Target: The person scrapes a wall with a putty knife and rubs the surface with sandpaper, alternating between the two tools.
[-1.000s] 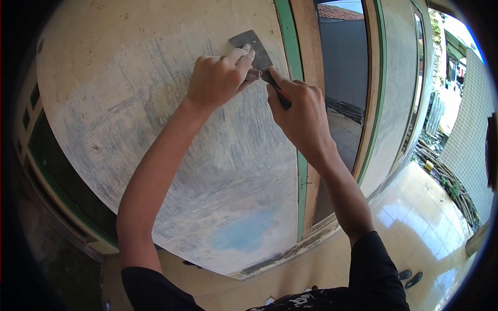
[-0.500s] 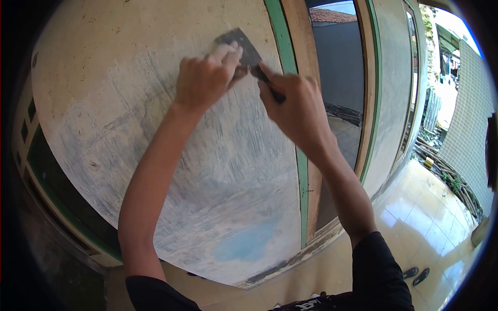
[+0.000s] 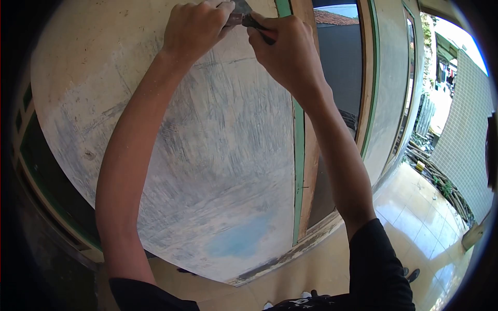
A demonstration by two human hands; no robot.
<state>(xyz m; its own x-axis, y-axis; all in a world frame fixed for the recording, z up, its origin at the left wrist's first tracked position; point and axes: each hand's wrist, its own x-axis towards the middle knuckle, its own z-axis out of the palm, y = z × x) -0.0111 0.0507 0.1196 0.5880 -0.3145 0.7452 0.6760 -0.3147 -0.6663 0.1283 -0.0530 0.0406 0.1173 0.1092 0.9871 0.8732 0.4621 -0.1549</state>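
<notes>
Both of my hands are raised at the top of the view against a scraped, pale wall (image 3: 223,135). My right hand (image 3: 290,46) is closed around the black and red handle of a scraper (image 3: 242,7). The scraper's flat grey blade lies near the wall, partly cut off by the top edge. My left hand (image 3: 194,28) is closed at the blade's left side, its fingers pressed on the lower part of the scraper. Grey scrape marks and a light blue patch (image 3: 238,238) show on the wall below.
A green strip (image 3: 299,181) and wooden frame (image 3: 308,202) border a dark window (image 3: 338,62) on the right. Shiny tiles (image 3: 415,217) cover the floor, with dark sandals (image 3: 413,274) at lower right. Branches (image 3: 441,181) lie farther off.
Both hands and the scraper have moved up the wall, so the blade is now partly out of view. The arms are stretched farther.
</notes>
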